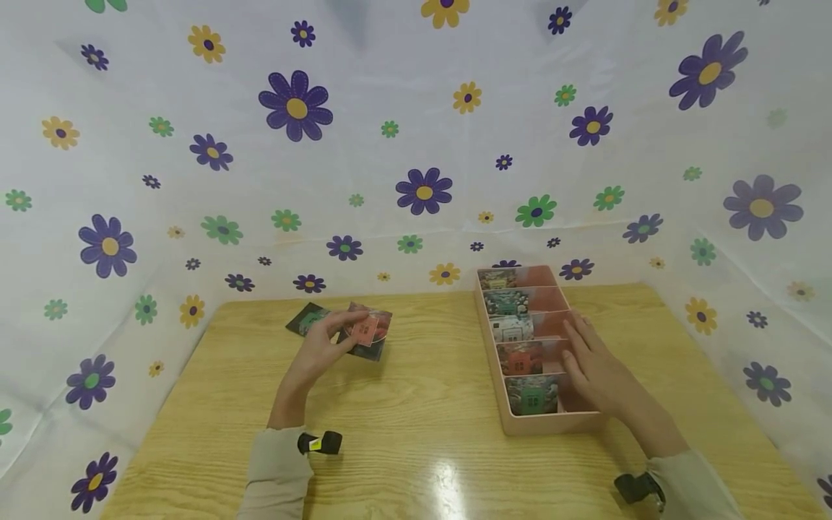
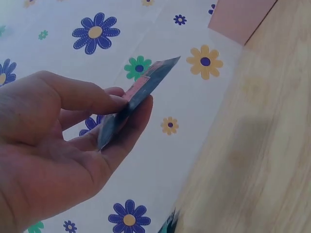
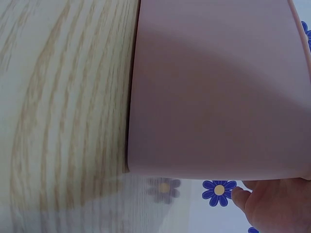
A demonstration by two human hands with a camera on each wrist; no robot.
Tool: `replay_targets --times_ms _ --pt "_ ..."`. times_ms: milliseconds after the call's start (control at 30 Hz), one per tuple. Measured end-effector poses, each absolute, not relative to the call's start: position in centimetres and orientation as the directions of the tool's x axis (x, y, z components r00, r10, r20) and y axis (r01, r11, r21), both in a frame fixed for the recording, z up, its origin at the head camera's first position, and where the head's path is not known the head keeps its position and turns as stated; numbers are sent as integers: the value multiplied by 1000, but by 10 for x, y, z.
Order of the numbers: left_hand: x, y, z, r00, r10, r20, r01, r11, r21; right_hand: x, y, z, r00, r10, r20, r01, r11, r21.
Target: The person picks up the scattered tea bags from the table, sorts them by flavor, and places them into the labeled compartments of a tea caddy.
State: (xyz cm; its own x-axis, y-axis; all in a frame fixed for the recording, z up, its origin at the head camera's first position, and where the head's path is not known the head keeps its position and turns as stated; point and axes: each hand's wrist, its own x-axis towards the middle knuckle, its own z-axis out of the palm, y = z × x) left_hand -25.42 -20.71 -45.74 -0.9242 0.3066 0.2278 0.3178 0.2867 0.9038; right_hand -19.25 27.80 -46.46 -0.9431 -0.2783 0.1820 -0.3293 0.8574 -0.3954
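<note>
Over the left part of the table, my left hand pinches a flat square sachet with a red label between thumb and fingers. Seen nearly edge-on in the left wrist view, the sachet is thin and tilted. A dark sachet with a green label lies behind that hand, partly covered by it. My right hand rests on the right side of a long pink box, its fingers reaching over the rim. Most of the right wrist view is the box's outer wall.
Dividers split the box into several compartments in a row. Each holds sachets on its left: green-labelled ones nearest, then red, white and others. A white flowered cloth hangs around the wooden table.
</note>
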Motion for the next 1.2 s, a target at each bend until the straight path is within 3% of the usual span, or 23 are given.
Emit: replay_targets --times_ms 367,1200 --pt "-246 -186 -441 -909 220 354 399 215 892 -192 279 -468 -943 -270 195 -327 859 -393" --pt "-236 -126 -443 -861 301 410 470 160 868 -195 280 -465 -947 -273 168 -319 856 -406"
